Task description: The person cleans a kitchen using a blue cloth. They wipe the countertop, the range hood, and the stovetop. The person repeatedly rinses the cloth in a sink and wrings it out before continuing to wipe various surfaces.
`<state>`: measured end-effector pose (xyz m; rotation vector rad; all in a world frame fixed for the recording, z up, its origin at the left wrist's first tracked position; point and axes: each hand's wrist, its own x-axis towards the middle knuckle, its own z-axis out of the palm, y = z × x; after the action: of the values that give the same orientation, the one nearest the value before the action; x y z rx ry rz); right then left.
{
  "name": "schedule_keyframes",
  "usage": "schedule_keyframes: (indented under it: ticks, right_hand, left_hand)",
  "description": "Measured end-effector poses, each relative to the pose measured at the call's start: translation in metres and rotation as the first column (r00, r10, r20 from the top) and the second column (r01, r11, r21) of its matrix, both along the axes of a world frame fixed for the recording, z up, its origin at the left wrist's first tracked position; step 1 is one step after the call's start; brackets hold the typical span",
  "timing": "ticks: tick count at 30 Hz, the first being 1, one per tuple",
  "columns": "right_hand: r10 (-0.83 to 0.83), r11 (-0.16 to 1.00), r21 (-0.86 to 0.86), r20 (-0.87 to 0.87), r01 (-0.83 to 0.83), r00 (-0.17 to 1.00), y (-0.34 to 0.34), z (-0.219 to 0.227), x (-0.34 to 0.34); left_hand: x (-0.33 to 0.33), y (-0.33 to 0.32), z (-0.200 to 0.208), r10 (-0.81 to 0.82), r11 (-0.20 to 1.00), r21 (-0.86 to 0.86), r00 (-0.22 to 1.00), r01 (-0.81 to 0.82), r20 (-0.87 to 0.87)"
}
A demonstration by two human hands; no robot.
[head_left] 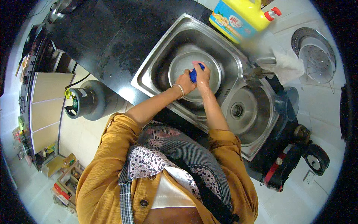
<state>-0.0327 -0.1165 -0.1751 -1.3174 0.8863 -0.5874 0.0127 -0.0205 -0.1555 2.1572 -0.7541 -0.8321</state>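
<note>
Both my hands are together over a round steel bowl that stands in the left basin of a steel double sink. A blue scrubbing sponge is squeezed between them. My left hand, with a bangle at the wrist, grips the sponge from the left. My right hand closes on it from the right, fingers curled over the top. The sponge sits just above the bowl's inner surface.
A yellow detergent bottle with a red pump stands behind the sink. The right basin holds a drain. A tap and white cloth are to the right. A gas cylinder stands on the floor at left.
</note>
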Motion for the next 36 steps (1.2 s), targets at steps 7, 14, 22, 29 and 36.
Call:
schedule_keyframes:
  ticks: [7, 14, 22, 29, 36]
  right_hand:
    - [0.198, 0.728, 0.382, 0.678, -0.569, 0.708, -0.015, 0.041, -0.028]
    - [0.212, 0.687, 0.27, 0.813, -0.675, 0.542, -0.022, 0.04, -0.029]
    - [0.357, 0.828, 0.331, 0.31, -0.452, 0.881, -0.017, 0.102, -0.009]
    - [0.357, 0.933, 0.061, -0.025, -0.355, 0.934, -0.009, 0.066, -0.009]
    - [0.061, 0.996, 0.074, -0.064, -0.057, 0.996, 0.006, 0.01, -0.007]
  left_hand:
    - [0.021, 0.004, 0.034, -0.113, 0.986, -0.066, -0.331, -0.151, -0.937]
    - [-0.001, 0.011, 0.054, -0.255, 0.962, -0.112, -0.665, -0.25, -0.702]
    - [0.012, 0.002, 0.064, -0.122, 0.991, -0.097, -0.313, -0.093, -0.942]
    - [0.0, -0.003, 0.048, -0.006, 0.995, 0.018, 0.234, 0.1, -0.972]
    - [-0.025, 0.001, -0.03, 0.109, 0.989, -0.086, 0.982, -0.123, -0.153]
